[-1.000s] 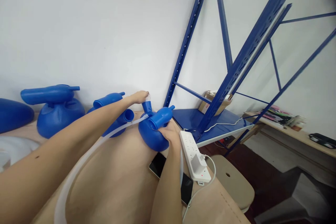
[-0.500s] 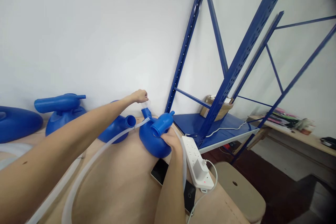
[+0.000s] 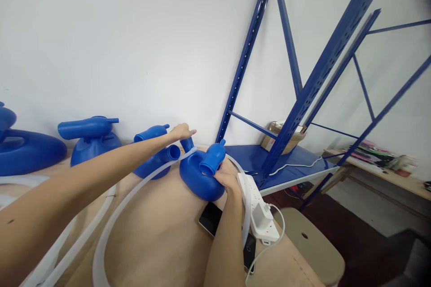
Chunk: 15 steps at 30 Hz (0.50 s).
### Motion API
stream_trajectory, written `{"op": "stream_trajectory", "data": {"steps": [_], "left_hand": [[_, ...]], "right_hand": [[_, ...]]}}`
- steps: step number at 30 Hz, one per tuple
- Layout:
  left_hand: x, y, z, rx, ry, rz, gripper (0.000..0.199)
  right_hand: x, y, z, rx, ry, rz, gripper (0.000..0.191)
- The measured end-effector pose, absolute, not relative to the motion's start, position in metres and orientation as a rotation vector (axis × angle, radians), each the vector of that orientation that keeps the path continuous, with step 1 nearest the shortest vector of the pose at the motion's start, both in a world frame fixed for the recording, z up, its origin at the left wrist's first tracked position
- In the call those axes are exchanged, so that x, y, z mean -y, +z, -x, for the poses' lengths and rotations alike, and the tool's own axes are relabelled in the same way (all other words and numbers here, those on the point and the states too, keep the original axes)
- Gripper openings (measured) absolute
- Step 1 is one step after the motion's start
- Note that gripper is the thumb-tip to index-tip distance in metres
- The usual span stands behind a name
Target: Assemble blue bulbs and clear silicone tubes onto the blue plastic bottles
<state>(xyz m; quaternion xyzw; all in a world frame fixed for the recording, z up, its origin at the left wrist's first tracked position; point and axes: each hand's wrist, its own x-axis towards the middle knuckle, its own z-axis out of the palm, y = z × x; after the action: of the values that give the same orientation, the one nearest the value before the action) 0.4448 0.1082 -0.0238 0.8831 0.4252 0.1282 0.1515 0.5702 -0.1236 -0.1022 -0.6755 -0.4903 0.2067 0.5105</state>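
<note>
A blue plastic bottle (image 3: 198, 186) with a ring-shaped body stands on the brown-covered table. My right hand (image 3: 228, 175) grips its right side, just under the blue funnel-like spout (image 3: 213, 159). My left hand (image 3: 182, 131) is closed over the top of the bottle's short neck (image 3: 187, 144). What lies under its fingers is hidden; one finger points right. A translucent white hose (image 3: 134, 188) runs to the bottle near that neck. Close to the left forearm, another blue bottle (image 3: 151, 163) shows its open round mouth.
More blue bottles (image 3: 96, 141) line the wall at left. A phone (image 3: 210, 219) lies below the right hand, partly under the forearm. Beside it is a white power strip (image 3: 261, 215) with a plugged-in charger. A blue metal shelf (image 3: 292, 161) and a beige stool (image 3: 311, 242) stand at right.
My left hand has come down onto the bottle's neck; the clear piece it held above the neck is now hidden. My right hand keeps hold. The whole view has shifted slightly.
</note>
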Motion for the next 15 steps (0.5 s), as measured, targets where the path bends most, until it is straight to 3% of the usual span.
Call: {"op": "stream_trajectory", "data": {"steps": [5, 15], "left_hand": [[-0.0991, -0.0232, -0.4491, -1.251, 0.319, -2.598, 0.041], [-0.1041, -0.0252, -0.4426, -1.172, 0.176, -2.352, 0.038]], "right_hand": [[0.1236, -0.1022, -0.5702, 1.157, 0.578, 1.607, 0.084], [0.1184, -0.1093, -0.5789, 1.189, 0.628, 1.509, 0.081]]}}
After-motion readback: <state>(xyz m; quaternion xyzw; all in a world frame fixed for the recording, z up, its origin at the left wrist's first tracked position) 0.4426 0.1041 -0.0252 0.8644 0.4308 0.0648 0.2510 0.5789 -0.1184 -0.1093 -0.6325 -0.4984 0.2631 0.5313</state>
